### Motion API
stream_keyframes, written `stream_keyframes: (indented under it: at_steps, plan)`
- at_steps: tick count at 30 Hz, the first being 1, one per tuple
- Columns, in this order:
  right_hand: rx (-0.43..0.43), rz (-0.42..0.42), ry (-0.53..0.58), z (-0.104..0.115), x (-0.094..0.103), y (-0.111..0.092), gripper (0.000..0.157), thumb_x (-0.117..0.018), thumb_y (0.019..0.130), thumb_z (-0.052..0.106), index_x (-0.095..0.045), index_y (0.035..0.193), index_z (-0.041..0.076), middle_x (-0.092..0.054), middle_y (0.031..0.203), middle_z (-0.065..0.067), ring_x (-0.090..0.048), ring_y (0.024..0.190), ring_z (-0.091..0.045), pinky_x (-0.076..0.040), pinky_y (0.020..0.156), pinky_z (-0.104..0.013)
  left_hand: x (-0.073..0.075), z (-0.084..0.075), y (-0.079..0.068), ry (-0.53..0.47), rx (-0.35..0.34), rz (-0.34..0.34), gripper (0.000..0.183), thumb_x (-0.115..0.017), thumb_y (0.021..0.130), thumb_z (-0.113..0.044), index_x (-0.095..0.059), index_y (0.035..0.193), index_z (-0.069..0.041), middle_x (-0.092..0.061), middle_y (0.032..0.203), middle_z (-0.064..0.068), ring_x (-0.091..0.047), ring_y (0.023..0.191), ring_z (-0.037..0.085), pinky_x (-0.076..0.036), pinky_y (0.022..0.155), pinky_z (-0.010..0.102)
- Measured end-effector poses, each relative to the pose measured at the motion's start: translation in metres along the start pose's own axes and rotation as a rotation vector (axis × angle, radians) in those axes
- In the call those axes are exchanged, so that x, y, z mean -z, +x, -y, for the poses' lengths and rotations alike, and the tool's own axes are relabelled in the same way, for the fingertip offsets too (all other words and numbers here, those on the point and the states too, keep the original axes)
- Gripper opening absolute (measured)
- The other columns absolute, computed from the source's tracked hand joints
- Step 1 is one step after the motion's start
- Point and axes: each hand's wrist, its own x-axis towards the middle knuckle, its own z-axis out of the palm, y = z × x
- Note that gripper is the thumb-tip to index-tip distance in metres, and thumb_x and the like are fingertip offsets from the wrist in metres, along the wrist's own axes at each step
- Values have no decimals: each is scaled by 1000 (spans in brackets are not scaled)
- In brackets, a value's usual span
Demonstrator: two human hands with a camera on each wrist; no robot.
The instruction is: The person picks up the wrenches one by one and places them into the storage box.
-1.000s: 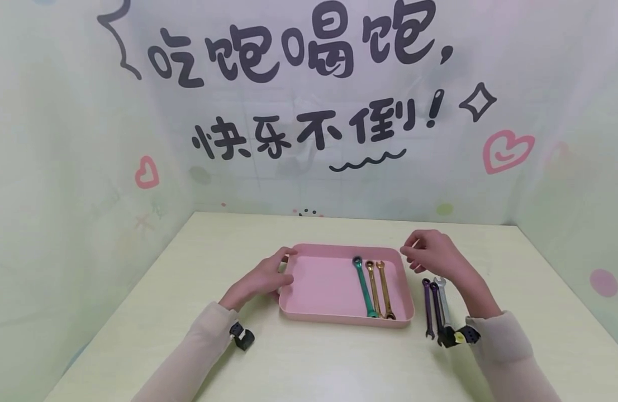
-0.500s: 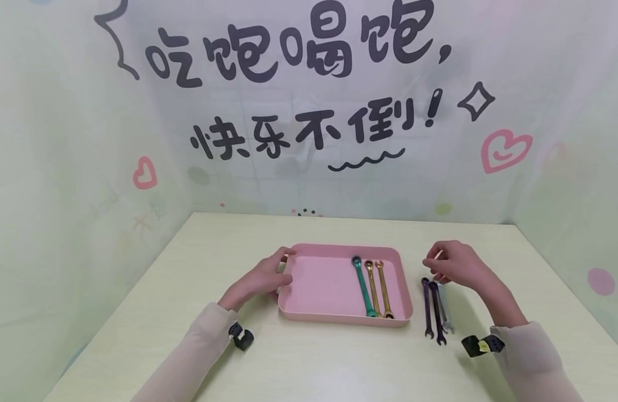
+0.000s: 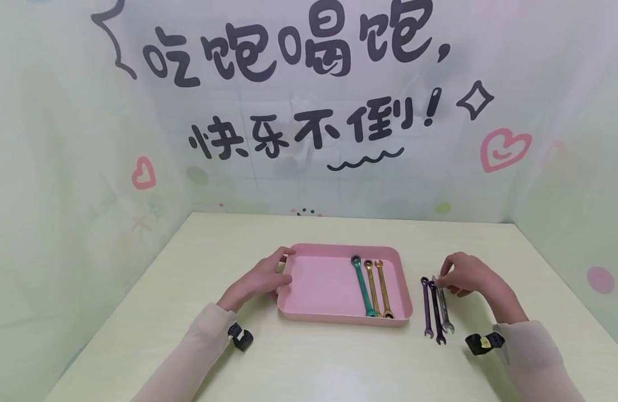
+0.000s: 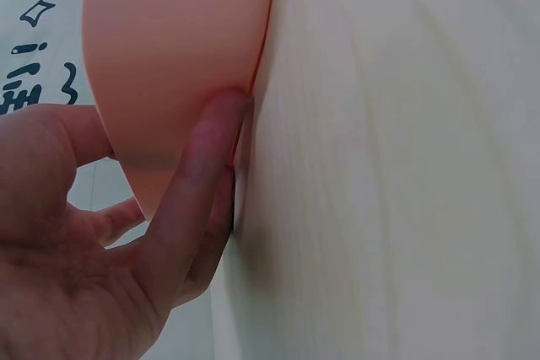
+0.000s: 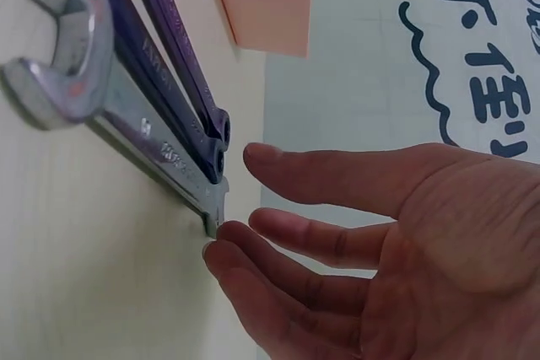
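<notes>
My left hand (image 3: pixel 261 276) grips the left end of a pink tray (image 3: pixel 316 287), with fingers and thumb on either side of its wall (image 4: pixel 181 48) in the left wrist view. Inside the tray's right part lie a green ratchet wrench (image 3: pixel 363 287) and two gold wrenches (image 3: pixel 373 287). Over the far ends of three wrenches on the table is my right hand (image 3: pixel 467 274). These are a silver wrench (image 5: pixel 143 120), a dark purple wrench (image 5: pixel 139 56) and a purple wrench (image 5: pixel 173 31). The right fingertips are at the silver wrench's far end; the thumb stands apart from them.
The pale wooden table (image 3: pixel 349 363) carries the tray at its middle and the loose wrenches to the tray's right. Printed curtains (image 3: pixel 299 190) stand behind and at both sides. Each sleeve cuff has a small black camera (image 3: pixel 240 336) strapped to it.
My right hand has moved from beside the tray's right rim, to the right and toward me, down to the loose wrenches. The left hand keeps its hold on the tray.
</notes>
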Motion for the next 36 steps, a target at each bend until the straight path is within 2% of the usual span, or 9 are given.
stream_keyframes:
  at_steps: [7, 12, 15, 22, 28, 36]
  plan:
    - [-57, 94, -15, -2, -4, 1, 20, -76, 90, 15, -65, 92, -1, -63, 76, -7, -59, 68, -19, -60, 60, -33, 2, 2, 0, 4, -11, 3, 70, -62, 90, -6, -38, 155, -14, -42, 158, 24, -70, 73, 21, -63, 56, 35]
    - [-96, 129, -15, -6, -5, 2, 23, -75, 91, 17, -62, 97, -1, -62, 80, -8, -59, 71, -20, -59, 62, -32, 2, 1, 1, 7, -5, 4, 70, -62, 90, -6, -38, 155, -14, -41, 159, 23, -70, 72, 20, -63, 56, 35]
    - [-110, 126, -25, -6, -5, 2, 22, -74, 91, 17, -62, 98, -1, -62, 81, -8, -59, 72, -20, -57, 62, -31, 2, 1, 1, 10, 0, 2, 70, -62, 90, -6, -38, 155, -14, -41, 159, 23, -70, 72, 21, -63, 56, 35]
    - [-85, 62, -71, -10, 0, -1, 16, -68, 89, 12, -63, 94, -2, -61, 79, -9, -58, 69, -20, -54, 59, -30, 0, 2, 2, 1, 3, 3, 71, -62, 91, -6, -37, 156, -15, -42, 159, 22, -69, 75, 21, -62, 55, 35]
    - [-99, 69, -68, -12, 2, -2, 20, -74, 88, 11, -64, 97, -4, -62, 79, -10, -59, 69, -20, -57, 60, -30, 0, 5, 3, 6, 3, 2, 70, -63, 91, -7, -37, 156, -15, -42, 158, 23, -69, 75, 20, -62, 55, 34]
    - [-79, 52, -71, -13, 1, -1, 16, -69, 87, 7, -65, 95, -6, -63, 78, -11, -60, 66, -19, -59, 59, -30, 0, 4, 3, 4, 3, 2, 71, -62, 90, -6, -37, 156, -16, -41, 159, 22, -69, 74, 20, -62, 54, 35]
